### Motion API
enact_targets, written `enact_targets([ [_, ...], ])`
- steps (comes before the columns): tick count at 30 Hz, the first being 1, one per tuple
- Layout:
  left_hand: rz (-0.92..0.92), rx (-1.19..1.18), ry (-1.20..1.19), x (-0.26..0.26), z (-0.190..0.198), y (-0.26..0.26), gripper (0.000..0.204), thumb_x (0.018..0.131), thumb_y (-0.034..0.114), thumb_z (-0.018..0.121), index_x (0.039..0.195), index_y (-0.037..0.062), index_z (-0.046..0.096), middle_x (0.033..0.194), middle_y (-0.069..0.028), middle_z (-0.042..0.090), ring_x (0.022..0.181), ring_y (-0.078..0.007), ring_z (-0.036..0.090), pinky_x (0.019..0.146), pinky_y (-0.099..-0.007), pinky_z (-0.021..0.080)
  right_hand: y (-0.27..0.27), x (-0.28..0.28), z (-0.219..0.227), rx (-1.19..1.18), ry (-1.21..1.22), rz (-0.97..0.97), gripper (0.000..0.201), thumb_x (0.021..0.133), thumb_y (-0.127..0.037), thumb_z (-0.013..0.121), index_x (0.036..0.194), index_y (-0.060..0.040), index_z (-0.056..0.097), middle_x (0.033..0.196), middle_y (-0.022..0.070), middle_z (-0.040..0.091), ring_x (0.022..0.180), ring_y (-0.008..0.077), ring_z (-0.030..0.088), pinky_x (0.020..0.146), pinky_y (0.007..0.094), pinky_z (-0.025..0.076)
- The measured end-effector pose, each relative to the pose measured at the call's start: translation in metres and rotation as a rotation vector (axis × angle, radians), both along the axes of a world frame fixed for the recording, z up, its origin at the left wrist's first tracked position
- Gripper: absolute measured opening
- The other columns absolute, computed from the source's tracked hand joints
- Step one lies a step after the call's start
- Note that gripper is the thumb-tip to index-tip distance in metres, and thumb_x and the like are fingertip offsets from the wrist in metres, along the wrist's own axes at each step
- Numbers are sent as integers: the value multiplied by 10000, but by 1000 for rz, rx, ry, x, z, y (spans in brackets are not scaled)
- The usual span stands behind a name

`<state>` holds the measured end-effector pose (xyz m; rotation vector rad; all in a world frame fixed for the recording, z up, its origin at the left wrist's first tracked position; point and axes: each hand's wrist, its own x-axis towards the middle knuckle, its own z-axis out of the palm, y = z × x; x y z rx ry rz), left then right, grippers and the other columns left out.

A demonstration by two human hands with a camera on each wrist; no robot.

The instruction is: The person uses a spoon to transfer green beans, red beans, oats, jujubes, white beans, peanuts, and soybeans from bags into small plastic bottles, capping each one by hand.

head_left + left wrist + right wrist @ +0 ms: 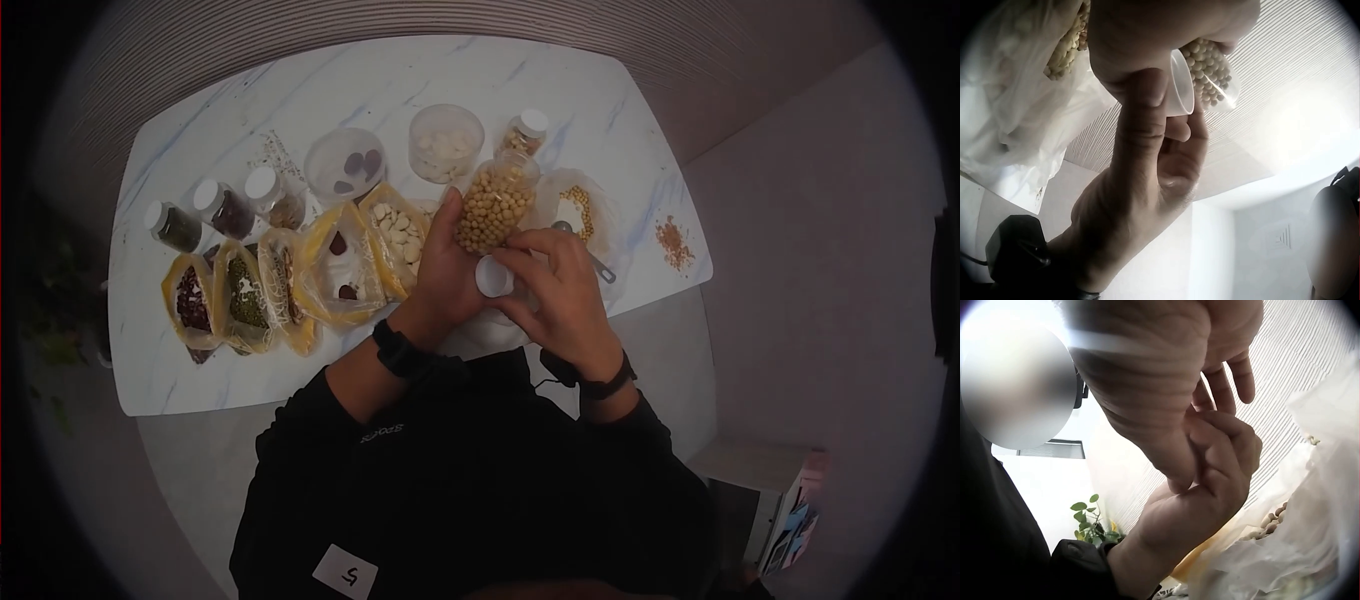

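A clear jar of round yellow beans [494, 207] leans in the left hand [445, 272], whose thumb lies along its side. Thumb and fingers of the right hand [572, 300] pinch a white round lid [494, 277] close to the jar's near end. In the left wrist view, the right hand [1135, 165] has its thumb against the lid [1183, 84], with the beans [1210, 72] just beyond. The right wrist view has the right hand [1141, 369] above the left hand [1194, 487]; jar and lid are hidden there.
Several open bags of beans and seeds [245, 295] line the table's near left, with lidded jars [210, 200] behind. Two round tubs [345, 165] and another jar [525, 132] stand farther back. Right of the hands lie a bag [575, 205], a metal spoon [603, 270] and scattered grains [674, 243].
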<state>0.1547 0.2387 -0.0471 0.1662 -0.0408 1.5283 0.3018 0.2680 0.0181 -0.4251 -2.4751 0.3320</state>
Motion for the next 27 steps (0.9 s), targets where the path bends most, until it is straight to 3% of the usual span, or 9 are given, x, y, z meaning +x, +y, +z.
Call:
enact_targets([
  [2,55,-58,21,2,0,0,568,997,517,352,1317,66,484,1190,-121,603,1030,-260,621,859,-391,537,-1,0,-3,10,6,-19,497,609,-99,805,1069,-48,624,1110,93,575,1000,310,554,842,406,444],
  [4,-38,110,-2,0,-4,1,564,999,511,354,1321,65,478,1191,-119,603,1023,-256,624,826,-384,550,-3,0,-4,-31,18,-52,502,613,-93,808,1076,-44,620,1099,108,578,1002,319,551,834,407,445],
  [6,-43,103,-61,1,1,-1,561,1002,504,354,1327,61,470,1190,-120,606,1025,-253,626,794,-385,561,-4,-1,-1,-54,23,-12,500,623,-91,808,1079,-41,610,1103,112,585,1015,318,556,846,405,450],
  [8,-8,-89,30,2,13,-5,538,999,503,365,1288,67,492,1086,-110,625,968,-233,628,745,-399,555,-4,2,5,-65,28,11,498,634,-90,809,1083,-37,600,1107,115,592,1028,317,561,858,404,455],
  [10,1,-51,55,1,3,-1,532,994,511,373,1262,70,503,1018,-105,618,914,-229,624,715,-400,545,-2,10,14,-232,161,35,470,657,-91,807,1067,-34,585,1133,121,603,1063,307,575,905,397,460],
  [12,-77,96,130,-2,-3,-1,519,977,531,396,1187,75,527,865,-91,580,763,-225,598,658,-396,518,12,26,16,-238,264,-55,492,656,-95,814,1075,-32,564,1174,123,605,1083,291,588,930,395,466],
  [13,-84,108,122,-3,-4,-1,519,977,531,396,1187,75,527,865,-91,580,763,-225,598,658,-396,518,19,28,19,-211,316,-83,494,668,-75,809,1089,-30,555,1166,127,611,1072,282,602,915,383,479],
  [16,-117,53,176,-1,-4,-1,529,975,534,393,1183,65,525,873,-97,585,733,-241,600,650,-398,522,28,31,34,-57,195,-209,486,687,-54,797,1101,-28,545,1149,133,620,1061,279,612,901,362,488],
  [27,-145,-48,414,0,-3,-3,469,983,500,417,1139,69,519,862,-82,582,707,-216,598,582,-362,523,34,17,64,-51,44,-52,498,731,-101,791,1185,-32,600,1147,139,621,1001,286,614,870,344,492],
])
